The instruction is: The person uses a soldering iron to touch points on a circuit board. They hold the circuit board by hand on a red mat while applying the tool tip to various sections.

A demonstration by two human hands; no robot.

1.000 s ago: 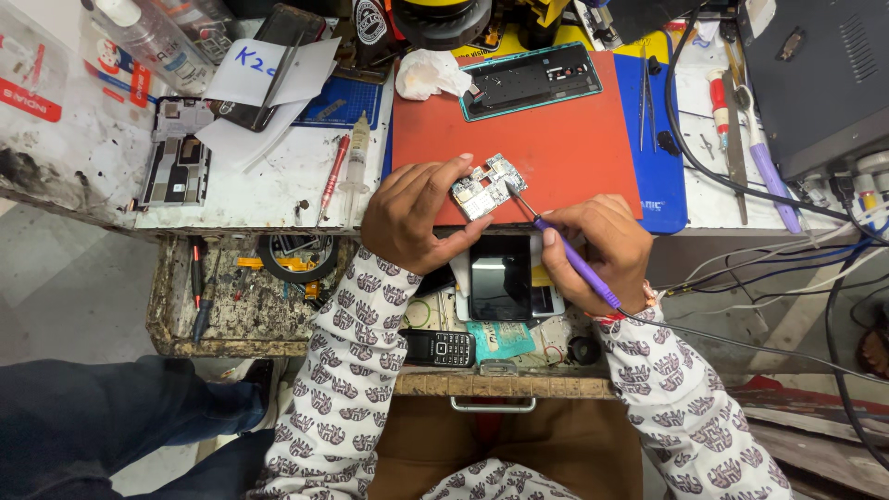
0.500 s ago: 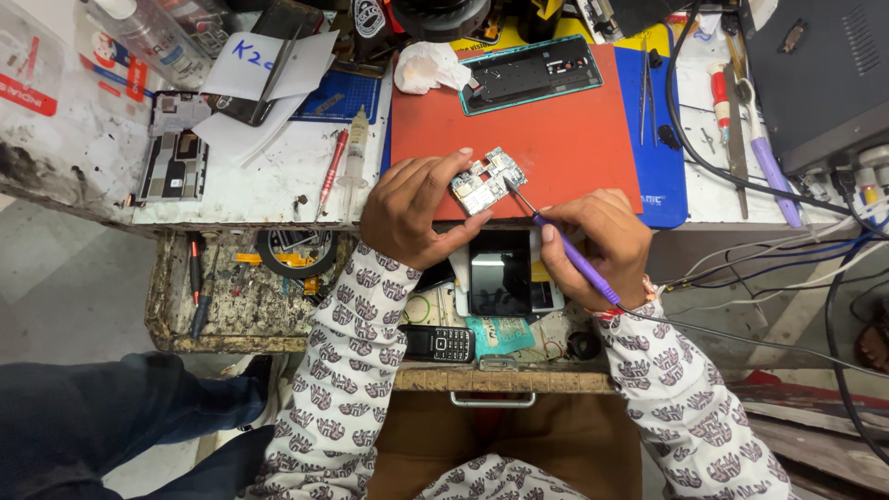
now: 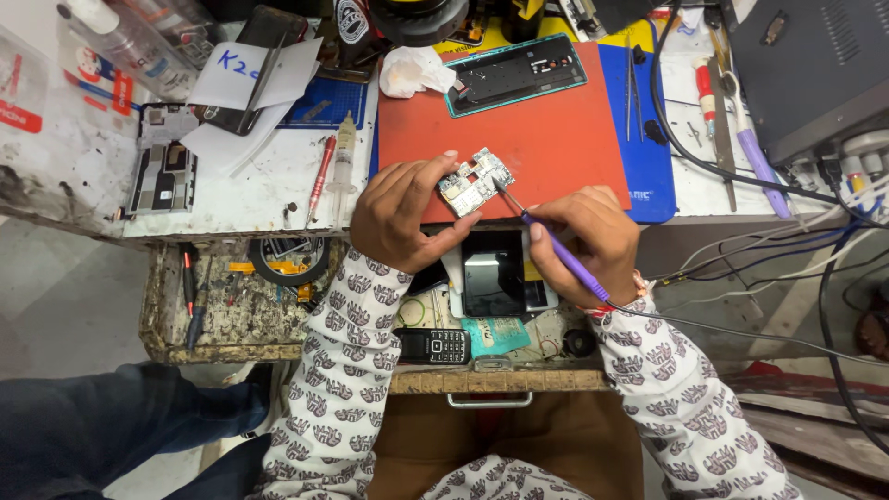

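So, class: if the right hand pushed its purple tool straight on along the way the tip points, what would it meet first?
Most likely the small circuit board held in the left hand; the right hand's purple tool tip already looks at its edge, though depth is unclear.

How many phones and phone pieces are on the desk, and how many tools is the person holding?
Small circuit board, in the left hand: 1
Purple-handled soldering tool, in the right hand: 1
Opened phone shell on the red mat: 1
Black-screened phone below the hands: 1
Keypad phone: 1
Total: 5
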